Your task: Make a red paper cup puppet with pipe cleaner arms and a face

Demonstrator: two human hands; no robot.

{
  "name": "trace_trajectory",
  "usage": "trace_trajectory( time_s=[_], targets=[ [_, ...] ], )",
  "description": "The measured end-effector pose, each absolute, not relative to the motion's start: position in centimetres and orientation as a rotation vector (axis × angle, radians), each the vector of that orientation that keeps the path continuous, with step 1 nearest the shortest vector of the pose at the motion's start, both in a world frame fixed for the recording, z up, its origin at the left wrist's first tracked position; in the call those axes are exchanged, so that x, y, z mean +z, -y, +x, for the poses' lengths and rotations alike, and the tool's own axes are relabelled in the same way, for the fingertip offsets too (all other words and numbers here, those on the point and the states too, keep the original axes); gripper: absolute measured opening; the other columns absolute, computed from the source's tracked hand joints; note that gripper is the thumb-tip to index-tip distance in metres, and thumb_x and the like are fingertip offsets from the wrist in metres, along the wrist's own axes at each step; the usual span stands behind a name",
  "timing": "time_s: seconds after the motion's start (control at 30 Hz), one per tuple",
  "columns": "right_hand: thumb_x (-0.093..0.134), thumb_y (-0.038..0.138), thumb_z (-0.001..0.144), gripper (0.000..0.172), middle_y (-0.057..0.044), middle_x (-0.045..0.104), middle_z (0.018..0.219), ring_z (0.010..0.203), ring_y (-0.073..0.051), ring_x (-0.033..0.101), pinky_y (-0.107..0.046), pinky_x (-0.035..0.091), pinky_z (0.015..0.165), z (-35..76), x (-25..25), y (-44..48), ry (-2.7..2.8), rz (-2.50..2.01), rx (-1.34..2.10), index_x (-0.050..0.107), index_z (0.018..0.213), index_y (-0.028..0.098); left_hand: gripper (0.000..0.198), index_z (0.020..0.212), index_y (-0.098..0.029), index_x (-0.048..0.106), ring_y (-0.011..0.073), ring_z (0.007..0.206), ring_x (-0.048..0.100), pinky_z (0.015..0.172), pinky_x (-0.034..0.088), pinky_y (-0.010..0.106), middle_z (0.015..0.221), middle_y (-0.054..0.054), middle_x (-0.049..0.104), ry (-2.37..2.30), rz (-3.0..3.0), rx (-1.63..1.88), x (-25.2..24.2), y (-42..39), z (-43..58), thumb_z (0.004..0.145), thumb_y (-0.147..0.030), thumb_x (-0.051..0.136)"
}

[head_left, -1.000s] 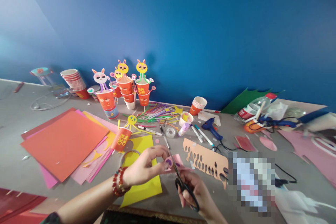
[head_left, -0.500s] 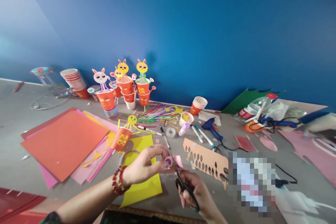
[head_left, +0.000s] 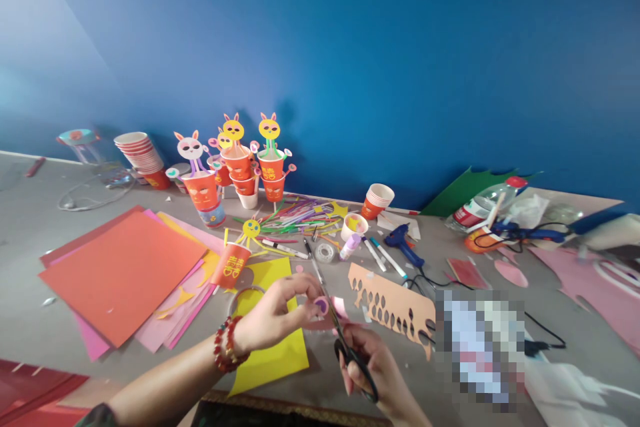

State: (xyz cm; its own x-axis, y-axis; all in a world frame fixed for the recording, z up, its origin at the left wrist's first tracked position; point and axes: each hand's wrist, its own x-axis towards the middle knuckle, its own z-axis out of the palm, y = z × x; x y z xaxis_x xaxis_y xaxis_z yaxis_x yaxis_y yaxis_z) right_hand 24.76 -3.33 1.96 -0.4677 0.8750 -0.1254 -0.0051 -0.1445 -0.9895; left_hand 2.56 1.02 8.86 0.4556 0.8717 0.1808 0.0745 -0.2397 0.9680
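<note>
Pinching a small pink paper piece (head_left: 334, 307) low in the frame's centre, my left hand (head_left: 273, 317) hides most of its outline; a purple round patch shows at the thumb. My right hand (head_left: 373, 363), wrist cut off by the bottom edge, grips black-handled scissors (head_left: 340, 333), thin metal blades crossing the paper. A flat yellow sheet (head_left: 270, 353) lies beneath on the grey desk (head_left: 30, 227).
</note>
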Motion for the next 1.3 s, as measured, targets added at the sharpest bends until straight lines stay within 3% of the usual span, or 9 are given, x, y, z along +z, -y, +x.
trace_trajectory(
  time_s=[0.27, 0.7, 0.97, 1.3],
  targets=[
    [0.070, 0.081, 0.067, 0.063, 0.003, 0.052, 0.057, 0.043, -0.011, 0.048, -0.023, 0.044, 0.045, 24.3, 2.5, 3.3, 1.455, -1.022, 1.657, 0.048, 0.070, 0.021, 0.030, 0.081, -0.017, 0.063, 0.0203, 0.089, 0.062, 0.086, 0.047, 0.031, 0.091, 0.007, 0.068, -0.829, 1.565, 0.992, 8.1, -0.5, 3.3, 0.099, -0.040, 0.056],
    [0.069, 0.078, 0.073, 0.062, 0.002, 0.055, 0.057, 0.037, -0.004, 0.033, -0.019, 0.028, 0.039, 24.3, 2.4, 3.5, 1.414, -0.929, 1.770, 0.050, 0.075, 0.019, 0.028, 0.080, -0.016, 0.063, 0.0168, 0.080, 0.061, 0.077, 0.045, 0.026, 0.085, 0.005, 0.067, -0.772, 1.630, 0.908, 8.5, -0.9, 2.9, 0.100, -0.034, 0.054],
    [0.067, 0.082, 0.070, 0.065, 0.003, 0.054, 0.053, 0.037, -0.005, 0.037, -0.019, 0.028, 0.039, 24.5, 2.1, 3.3, 1.457, -0.988, 1.734, 0.051, 0.072, 0.019, 0.027, 0.082, -0.015, 0.064, 0.0175, 0.080, 0.061, 0.076, 0.046, 0.026, 0.086, 0.006, 0.067, -0.795, 1.651, 0.866, 8.4, -1.1, 2.7, 0.098, -0.035, 0.055],
    [0.068, 0.081, 0.070, 0.065, 0.002, 0.053, 0.054, 0.042, -0.008, 0.046, -0.020, 0.037, 0.044, 24.7, 2.6, 3.1, 1.479, -0.992, 1.726, 0.049, 0.070, 0.019, 0.029, 0.087, -0.013, 0.070, 0.0187, 0.081, 0.062, 0.077, 0.047, 0.028, 0.087, 0.008, 0.068, -0.784, 1.659, 0.847, 8.4, -1.1, 2.6, 0.098, -0.036, 0.055]
  ],
)
